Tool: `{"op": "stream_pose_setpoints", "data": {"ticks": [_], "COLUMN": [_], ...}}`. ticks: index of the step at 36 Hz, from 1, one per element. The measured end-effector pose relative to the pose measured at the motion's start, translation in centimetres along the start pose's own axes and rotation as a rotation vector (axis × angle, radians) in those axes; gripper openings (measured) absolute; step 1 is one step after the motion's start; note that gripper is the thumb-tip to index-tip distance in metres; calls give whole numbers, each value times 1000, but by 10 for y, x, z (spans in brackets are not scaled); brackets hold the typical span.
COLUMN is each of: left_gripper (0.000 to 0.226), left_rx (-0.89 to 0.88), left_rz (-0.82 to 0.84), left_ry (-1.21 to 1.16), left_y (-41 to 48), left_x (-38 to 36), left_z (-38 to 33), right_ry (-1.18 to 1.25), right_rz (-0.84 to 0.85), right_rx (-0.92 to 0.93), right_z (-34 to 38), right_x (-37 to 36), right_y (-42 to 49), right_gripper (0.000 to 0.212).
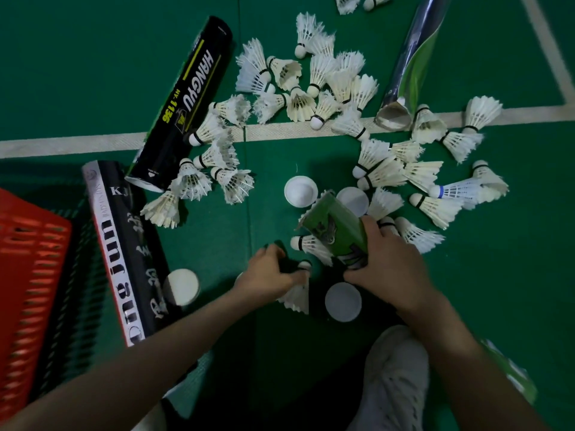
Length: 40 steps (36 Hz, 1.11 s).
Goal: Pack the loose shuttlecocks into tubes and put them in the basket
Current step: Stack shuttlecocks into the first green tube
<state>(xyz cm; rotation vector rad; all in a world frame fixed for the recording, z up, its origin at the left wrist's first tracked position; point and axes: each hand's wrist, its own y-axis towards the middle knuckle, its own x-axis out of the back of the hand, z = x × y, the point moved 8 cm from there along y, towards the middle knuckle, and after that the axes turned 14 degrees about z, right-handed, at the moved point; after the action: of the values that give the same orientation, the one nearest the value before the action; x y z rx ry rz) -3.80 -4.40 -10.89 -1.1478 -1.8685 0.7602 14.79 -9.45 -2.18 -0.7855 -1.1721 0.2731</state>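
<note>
Head view, near middle of the floor (93,73): right hand (389,262) clamped round a green tube (337,231); left hand (270,270) pinching a shuttlecock (297,295) at its cork. Other shuttlecocks (298,104) strewn toward the far edge; red basket (28,275) at the left edge. Likely featherlight, with brittle feathers: hold by the cork, feed cork first, never squeeze.

The left hand (270,269) and the right hand (389,259) are seen bare. The left forearm (140,353) and the right forearm (466,353) are likewise left uncovered right to the edge of the view. A white shoe (396,377) is worn; its upper is made of an open knitted mesh in a diamond-like weave, and its toe is rounded. The rest of the clothing is cut off by the frame.
</note>
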Motion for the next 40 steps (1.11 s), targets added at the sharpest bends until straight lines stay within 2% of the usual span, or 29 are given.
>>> {"op": "stream_pose_setpoints", "data": {"ticks": [2, 4, 8, 10, 14, 18, 23, 25, 30, 35, 40], "left_gripper": [79, 77, 61, 56, 41, 31, 24, 20, 4, 34, 49], "left_rx": [24, 19, 27, 11, -23, -113, -286, -339, -442, -484, -514], "left_rz": [-28, -83, -87, -120, -182, -221, -193, -173, -85, -32, -29], "left_ry": [250, 436, 514, 451, 90, -125, -626, -639, -481, -459, -502], "left_y": [-5, -9, -4, -4, -11, -17, -21, -23, -26, -32, -29], "left_x": [-8, -11, -8, 3, 37, 72, 94, 99, 99, 100, 96], "left_z": [-1, -8, -12, -15, -15, -12, -13, -23, -51, -71, -80], "right_ry": [30, 45, 11, 12, 26, 25, 22, 26, 22, -8, -37], "right_rz": [-14, -13, 2, 1, -6, -5, -9, -5, -3, -20, -43], "right_rx": [-8, -12, -17, -18, -11, -8, 38, 62, 111, 135, 144], "right_z": [-2, -2, -2, -3, -3, -2, 6, 10, 20, 29, 35], "right_x": [1, 0, -4, -4, -3, -2, 0, 0, 1, 8, 13], "right_y": [0, 0, 1, 2, 1, 1, -2, -3, -3, -4, -8], "right_gripper": [93, 95, 100, 99, 98, 99, 97, 97, 99, 100, 99]}}
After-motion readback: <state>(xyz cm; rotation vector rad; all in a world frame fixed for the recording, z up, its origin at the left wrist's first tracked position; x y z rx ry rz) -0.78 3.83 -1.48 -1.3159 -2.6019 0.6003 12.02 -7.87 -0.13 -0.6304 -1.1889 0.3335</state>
